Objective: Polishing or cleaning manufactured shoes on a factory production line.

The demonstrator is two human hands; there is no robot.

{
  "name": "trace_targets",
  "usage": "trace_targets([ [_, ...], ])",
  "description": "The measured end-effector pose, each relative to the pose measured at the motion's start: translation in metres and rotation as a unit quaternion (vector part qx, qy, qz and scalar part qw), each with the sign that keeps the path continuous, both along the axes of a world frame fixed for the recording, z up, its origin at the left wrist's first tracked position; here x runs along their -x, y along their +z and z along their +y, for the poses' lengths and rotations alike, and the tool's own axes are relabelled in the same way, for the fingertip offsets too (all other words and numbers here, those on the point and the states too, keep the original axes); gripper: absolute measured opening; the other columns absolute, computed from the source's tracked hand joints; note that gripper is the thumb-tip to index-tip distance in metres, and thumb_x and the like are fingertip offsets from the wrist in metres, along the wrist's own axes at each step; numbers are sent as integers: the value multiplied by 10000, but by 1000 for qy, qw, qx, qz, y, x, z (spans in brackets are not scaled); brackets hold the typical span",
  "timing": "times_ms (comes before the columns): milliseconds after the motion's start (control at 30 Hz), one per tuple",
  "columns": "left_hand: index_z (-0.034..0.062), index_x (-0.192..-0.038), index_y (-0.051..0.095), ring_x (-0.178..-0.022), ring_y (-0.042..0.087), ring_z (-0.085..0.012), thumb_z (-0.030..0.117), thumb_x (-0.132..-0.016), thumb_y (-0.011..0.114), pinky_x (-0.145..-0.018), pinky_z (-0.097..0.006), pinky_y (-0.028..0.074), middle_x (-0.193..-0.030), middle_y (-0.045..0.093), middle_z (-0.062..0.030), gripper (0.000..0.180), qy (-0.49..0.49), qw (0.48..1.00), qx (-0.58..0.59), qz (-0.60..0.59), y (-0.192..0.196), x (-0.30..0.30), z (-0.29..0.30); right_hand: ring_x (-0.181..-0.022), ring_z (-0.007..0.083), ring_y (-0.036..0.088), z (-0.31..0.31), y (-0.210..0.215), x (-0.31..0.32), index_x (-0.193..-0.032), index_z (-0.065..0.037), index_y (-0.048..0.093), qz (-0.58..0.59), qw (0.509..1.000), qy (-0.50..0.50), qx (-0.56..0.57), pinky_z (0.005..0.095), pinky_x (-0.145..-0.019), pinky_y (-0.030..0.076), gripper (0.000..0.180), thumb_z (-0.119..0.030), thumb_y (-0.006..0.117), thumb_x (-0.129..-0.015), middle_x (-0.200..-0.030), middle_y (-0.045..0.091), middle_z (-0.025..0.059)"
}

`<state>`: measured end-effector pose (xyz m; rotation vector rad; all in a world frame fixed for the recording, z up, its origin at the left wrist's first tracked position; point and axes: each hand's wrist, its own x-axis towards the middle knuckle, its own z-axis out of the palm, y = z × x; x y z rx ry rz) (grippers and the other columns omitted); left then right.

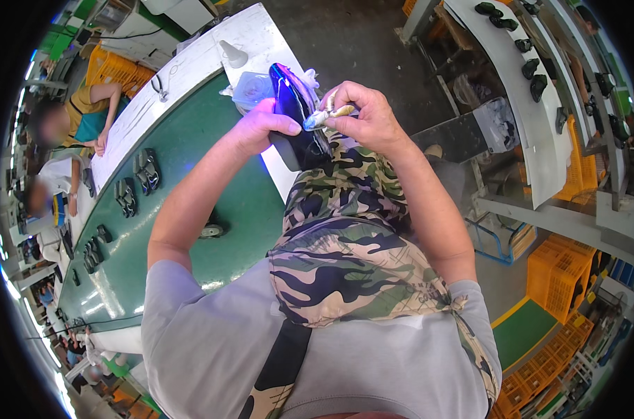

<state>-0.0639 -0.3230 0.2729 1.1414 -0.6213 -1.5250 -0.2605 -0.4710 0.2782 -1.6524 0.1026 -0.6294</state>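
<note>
A dark, glossy shoe is at twelve o'clock in the view, clamped in the left hand, whose thumb presses the near side while the other fingers are mostly hidden behind. The right hand has its thumb and fingertips together on a whitish rag; the rag's bluish end is at the shoe's side, at three o'clock from the left thumb. Reckoned from the shoe, a see-through tub is just beside it at ten o'clock, with a grey cone between ten and eleven. Pliers lie past nine, sandals toward half past eight on the green table, and an orange crate is well apart at four o'clock
</note>
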Motion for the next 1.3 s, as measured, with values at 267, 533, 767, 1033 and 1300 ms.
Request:
trace_targets([
  [267,2,-1188,623,-1051,676,-253,18,-686,755,-1002,-384,513,-1111,703,-100,519,87,995,22,44,-15,-2,-2,-960,164,619,-17,0,33,-827,-54,523,55,997,44,-11,301,-845,488,235,17,745,-796,-969,650,94],
  [533,-12,-1311,508,-1161,622,-320,41,-724,735,-1076,-457,474,-1246,626,-160,631,131,973,101,162,-13,21,-15,-837,79,589,-10,-38,34,-854,-41,590,-45,963,-136,-227,240,-746,497,187,10,765,-812,-931,652,39],
  [767,-6,-1293,493,-1143,622,-306,1,-738,710,-1058,-438,478,-1182,626,-147,596,205,972,110,25,-5,51,-47,-695,64,568,-14,-45,51,-843,-24,601,-78,906,-254,-329,212,-630,480,184,2,778,-799,-798,627,6],
  [1033,5,-1307,452,-1090,624,-243,54,-731,830,-984,-384,509,-1183,601,-124,691,142,946,176,-230,-1,86,-101,-713,82,573,-30,-65,73,-825,-69,597,-66,842,-374,-384,255,-651,498,183,21,748,-777,-787,624,-9],
  [1300,-43,-1226,534,-1057,644,-228,-11,-693,797,-972,-367,511,-1135,647,-135,595,49,933,169,-315,47,141,-194,-735,98,578,-85,-65,116,-891,-63,595,-205,766,-360,-492,243,-676,462,184,-26,759,-816,-837,624,10],
])
